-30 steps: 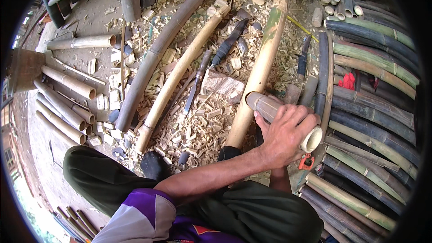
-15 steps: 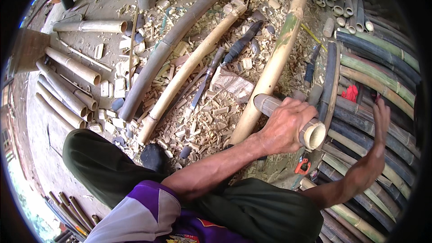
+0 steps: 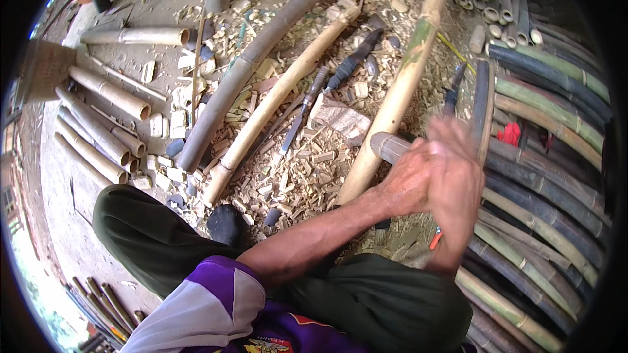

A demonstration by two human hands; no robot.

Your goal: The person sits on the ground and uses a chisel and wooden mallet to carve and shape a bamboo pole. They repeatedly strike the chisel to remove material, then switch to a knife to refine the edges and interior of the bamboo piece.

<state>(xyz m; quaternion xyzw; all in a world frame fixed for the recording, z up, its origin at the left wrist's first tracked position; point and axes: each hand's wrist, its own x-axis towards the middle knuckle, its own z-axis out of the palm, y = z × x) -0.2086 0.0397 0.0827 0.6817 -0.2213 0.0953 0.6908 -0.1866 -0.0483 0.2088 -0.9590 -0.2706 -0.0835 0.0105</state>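
My left hand (image 3: 407,182) is closed around a short grey-brown bamboo tube (image 3: 390,147), whose far end touches a long pale bamboo pole (image 3: 391,112). My right hand (image 3: 456,176) is against the tube's near end, palm on it and fingers extended, blurred by motion. It covers the tube's open mouth. Left of the pole, a chisel-like blade with a wooden handle (image 3: 316,85) lies by a wooden block (image 3: 340,121) on the shavings. A knife with a dark wrapped handle (image 3: 341,73) is beside it.
Wood chips (image 3: 288,180) cover the floor ahead. A dark bamboo pole (image 3: 226,85) and a thinner pale one (image 3: 281,101) lie to the left, with cut tubes (image 3: 108,91) beyond. Stacked bamboo (image 3: 543,183) fills the right, with a red cloth (image 3: 509,134) on it. Another dark-handled knife (image 3: 451,98) lies near the stack.
My right hand has swung in from the right, away from over the stacked bamboo, onto the tube's near end. My left hand keeps hold of the tube in nearly the same place.
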